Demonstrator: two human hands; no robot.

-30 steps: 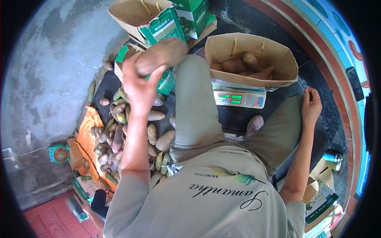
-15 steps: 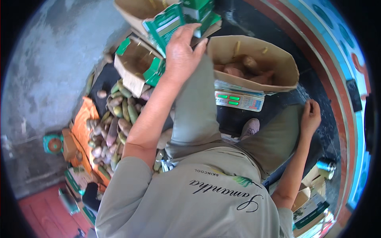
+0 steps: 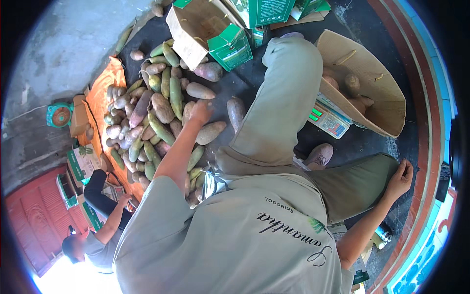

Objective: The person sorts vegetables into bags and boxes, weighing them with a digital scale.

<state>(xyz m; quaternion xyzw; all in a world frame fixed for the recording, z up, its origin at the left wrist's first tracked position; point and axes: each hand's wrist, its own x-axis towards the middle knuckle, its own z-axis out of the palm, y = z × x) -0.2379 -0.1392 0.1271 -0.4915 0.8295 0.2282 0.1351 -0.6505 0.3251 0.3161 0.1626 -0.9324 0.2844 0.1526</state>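
At the left, a heap of long root vegetables (image 3: 161, 105), green, purple and brown, lies spread over the floor. My left hand (image 3: 199, 112) is down at the heap's right side, between brown roots. Its fingers point down and are mostly hidden, so I cannot tell whether they grip one. A single dark root (image 3: 236, 113) lies just right of that hand, beside my left leg. My right hand (image 3: 401, 177) rests by my right knee, fingers curled, nothing visible in it. An open cardboard carton (image 3: 377, 110) holding several roots stands on a digital scale (image 3: 329, 122).
Another open green-and-brown carton (image 3: 230, 49) stands beyond the heap, with more green boxes (image 3: 274, 12) behind. An orange sheet (image 3: 113, 78) lies under the heap's left edge. A small green fan (image 3: 59, 116) is at far left. Another person (image 3: 100, 240) sits lower left. A shoe (image 3: 320, 156) shows near the scale.
My left hand has come away from the green carton flap and down to the root heap. The view has swung left, showing more of the heap and the other person. My right hand stays by the knee.
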